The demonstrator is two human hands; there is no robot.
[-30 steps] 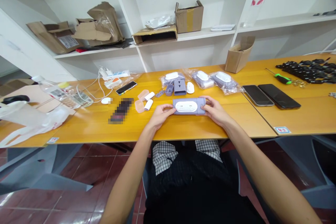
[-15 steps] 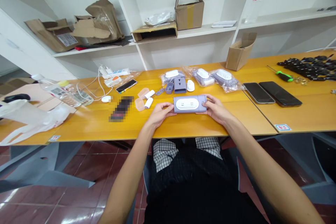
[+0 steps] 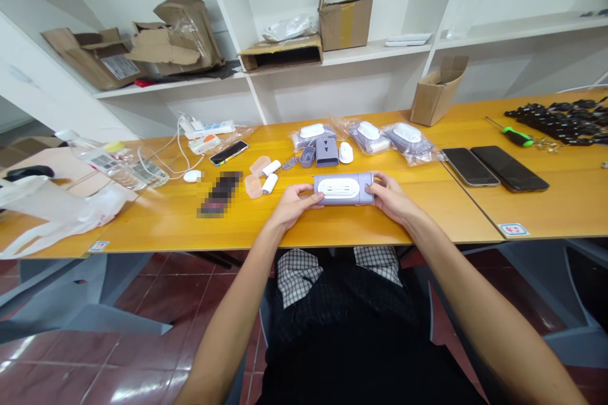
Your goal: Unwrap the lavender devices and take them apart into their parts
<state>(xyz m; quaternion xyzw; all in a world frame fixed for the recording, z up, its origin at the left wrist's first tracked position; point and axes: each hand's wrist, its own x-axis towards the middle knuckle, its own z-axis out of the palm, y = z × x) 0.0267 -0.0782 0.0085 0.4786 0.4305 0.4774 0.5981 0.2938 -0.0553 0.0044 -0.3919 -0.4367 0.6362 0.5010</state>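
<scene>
A long purple case with a white oval insert (image 3: 342,188) lies across the wooden table (image 3: 332,228) in front of me. My left hand (image 3: 294,202) grips its left end, fingers curled round it. At the case's right end my right hand (image 3: 389,196) holds on, thumb on top. Behind the case lie a smaller purple box (image 3: 325,150), a small purple tray (image 3: 306,156) and a white oval piece (image 3: 345,152). To the left are two white cylinders (image 3: 270,176) and two pale pink caps (image 3: 254,177).
Three bagged purple-and-white sets (image 3: 375,138) lie at the back. Two dark phones (image 3: 494,168) rest on the right, beyond them a green screwdriver (image 3: 513,134) and a heap of black parts (image 3: 560,117). Left: another phone (image 3: 228,153), chargers with cables (image 3: 199,138), plastic bags (image 3: 57,209). A cardboard box (image 3: 437,92) stands by the shelves.
Both hands keep their hold on the purple case. The view has tilted down slightly, so the table sits a little higher in the picture. Nothing else has moved.
</scene>
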